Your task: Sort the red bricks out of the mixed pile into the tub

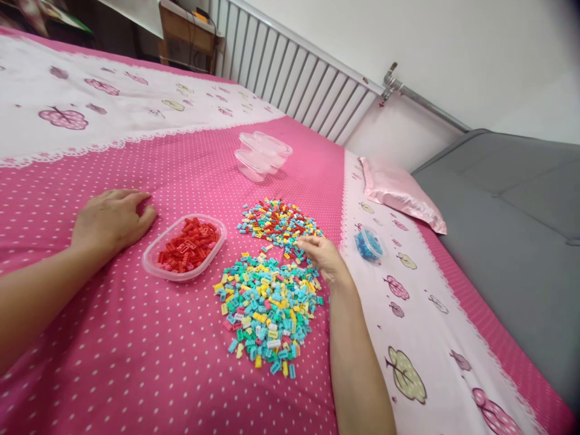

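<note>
My left hand [111,219] lies flat on the bed with its fingers stretched out, holding nothing. Just to its right is a clear plastic tub [149,266] of red toy building bricks [188,244]. My right hand [322,257] has its thumb and fingers pinched together at the right edge of a mixed pile of small bricks [278,223] in red, blue, yellow and green. Whatever is between those fingertips is too small to make out. Nearer to me spreads a larger pile of bricks [269,308], mostly turquoise, green and yellow.
Several clear plastic tubs [263,154] stand together farther back on the pink dotted bedsheet [181,362]. Right of my right hand is a small tub of blue bricks [369,244]. A pink pillow [401,190] lies by the grey headboard [512,223]. White railings [299,72] line the far side.
</note>
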The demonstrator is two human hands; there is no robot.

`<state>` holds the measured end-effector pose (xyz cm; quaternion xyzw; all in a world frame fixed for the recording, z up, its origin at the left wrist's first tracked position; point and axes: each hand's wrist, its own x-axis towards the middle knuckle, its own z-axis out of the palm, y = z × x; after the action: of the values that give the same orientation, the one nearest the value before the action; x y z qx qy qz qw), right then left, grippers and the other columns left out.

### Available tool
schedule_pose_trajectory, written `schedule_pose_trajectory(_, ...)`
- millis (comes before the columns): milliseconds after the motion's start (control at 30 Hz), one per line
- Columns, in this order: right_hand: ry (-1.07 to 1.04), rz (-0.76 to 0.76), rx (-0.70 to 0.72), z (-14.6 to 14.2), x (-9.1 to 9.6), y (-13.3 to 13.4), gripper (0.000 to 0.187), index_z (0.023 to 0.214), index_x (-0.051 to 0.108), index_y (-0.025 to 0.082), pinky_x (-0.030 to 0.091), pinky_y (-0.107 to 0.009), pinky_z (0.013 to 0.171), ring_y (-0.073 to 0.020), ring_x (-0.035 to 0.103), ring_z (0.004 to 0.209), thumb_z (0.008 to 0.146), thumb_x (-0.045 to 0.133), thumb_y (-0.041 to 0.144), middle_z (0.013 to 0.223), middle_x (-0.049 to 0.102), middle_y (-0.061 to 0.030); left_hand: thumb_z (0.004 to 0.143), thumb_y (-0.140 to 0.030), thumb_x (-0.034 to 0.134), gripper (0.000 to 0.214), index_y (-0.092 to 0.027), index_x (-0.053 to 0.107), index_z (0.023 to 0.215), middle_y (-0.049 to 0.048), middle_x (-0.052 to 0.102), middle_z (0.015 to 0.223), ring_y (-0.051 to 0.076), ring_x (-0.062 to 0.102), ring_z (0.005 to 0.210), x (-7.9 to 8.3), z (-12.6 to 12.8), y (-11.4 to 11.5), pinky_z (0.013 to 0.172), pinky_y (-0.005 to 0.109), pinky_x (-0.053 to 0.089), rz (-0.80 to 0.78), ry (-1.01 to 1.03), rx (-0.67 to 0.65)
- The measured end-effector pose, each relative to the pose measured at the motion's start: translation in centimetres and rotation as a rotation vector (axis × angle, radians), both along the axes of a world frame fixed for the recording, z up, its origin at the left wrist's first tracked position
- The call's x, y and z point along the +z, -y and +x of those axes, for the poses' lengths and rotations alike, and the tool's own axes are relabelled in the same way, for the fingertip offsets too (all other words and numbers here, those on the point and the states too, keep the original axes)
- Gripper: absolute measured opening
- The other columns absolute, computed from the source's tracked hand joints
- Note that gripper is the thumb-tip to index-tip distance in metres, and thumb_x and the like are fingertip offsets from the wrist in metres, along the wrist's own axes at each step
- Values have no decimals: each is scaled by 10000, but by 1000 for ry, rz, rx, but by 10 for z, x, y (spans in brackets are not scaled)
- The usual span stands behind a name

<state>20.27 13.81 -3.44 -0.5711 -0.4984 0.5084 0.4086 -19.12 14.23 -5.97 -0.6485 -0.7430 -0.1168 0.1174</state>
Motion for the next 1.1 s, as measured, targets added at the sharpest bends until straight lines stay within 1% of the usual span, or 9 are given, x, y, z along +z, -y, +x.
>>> schedule_pose_trajectory(167, 689, 67, 93, -3, -12, 2, 252, 731, 704, 162, 278, -213, 451, -80, 412, 424, 552, 699, 339, 413, 466, 62, 841, -474, 243, 585, -118, 523, 1210, 132, 518, 1242, 296, 478, 1113, 0, 0, 0, 926, 403, 373, -17, 9, -2)
schedule_pose_trajectory(267, 865, 102, 49, -8, -13, 3, 199, 711, 716, 190, 292, -217, 468, -98, 473, 473, 578, 684, 335, 469, 539, 35, 839, -472, 244, 577, -132, 520, 1215, 121, 514, 1250, 290, 477, 1114, 0, 0, 0, 925, 400, 374, -18, 5, 9)
schedule_pose_trajectory(367, 886, 120, 43, -10, -13, 3, 151, 644, 701, 192, 284, -213, 464, -91, 459, 465, 588, 669, 329, 448, 516, 37, 836, -469, 252, 575, -135, 513, 1224, 117, 518, 1242, 276, 470, 1126, 0, -1, 0, 948, 383, 357, -23, 1, 6)
schedule_pose_trajectory(467, 616, 83, 55, -9, -9, 4, 189, 629, 659, 168, 276, -200, 436, -66, 396, 418, 576, 683, 347, 423, 460, 62, 833, -477, 257, 578, -135, 513, 1223, 117, 524, 1233, 273, 462, 1136, -1, -1, -1, 956, 376, 351, -29, 9, 9)
schedule_pose_trajectory(600, -67, 20, -8, -6, 5, 4, 279, 723, 604, 176, 197, -164, 355, -26, 285, 391, 540, 739, 337, 493, 431, 93, 834, -476, 255, 582, -126, 514, 1221, 123, 512, 1249, 283, 463, 1133, -1, -1, 0, 954, 388, 350, -33, 15, 4)
schedule_pose_trajectory(667, -392, -4, -26, -4, 13, 3, 279, 732, 577, 188, 186, -143, 333, -24, 313, 416, 540, 751, 291, 541, 436, 87, 834, -473, 252, 586, -121, 518, 1220, 128, 513, 1247, 289, 468, 1125, -1, 0, 0, 948, 397, 355, -19, 21, 2)
schedule_pose_trajectory(767, -718, -28, -49, 0, 21, 1, 218, 734, 556, 196, 299, -119, 365, -45, 457, 539, 589, 713, 234, 643, 506, 43, 834, -472, 253, 591, -112, 523, 1217, 140, 516, 1241, 299, 471, 1118, 0, 0, 1, 939, 408, 360, -5, 35, -6)
schedule_pose_trajectory(967, -861, 5, -153, 9, 22, -1, 118, 745, 576, 188, 437, -152, 487, -94, 563, 712, 630, 590, 210, 744, 579, -8, 839, -470, 251, 587, -108, 530, 1207, 141, 523, 1233, 302, 479, 1110, 1, 0, 0, 927, 409, 372, -9, 15, -10)
schedule_pose_trajectory(1100, -616, -26, -61, -3, 20, 3, 153, 783, 625, 176, 311, -132, 374, -40, 424, 481, 648, 624, 249, 610, 501, 37, 837, -465, 248, 583, -111, 538, 1198, 137, 534, 1219, 303, 489, 1097, 0, 1, 0, 910, 417, 383, -1, 11, -5)
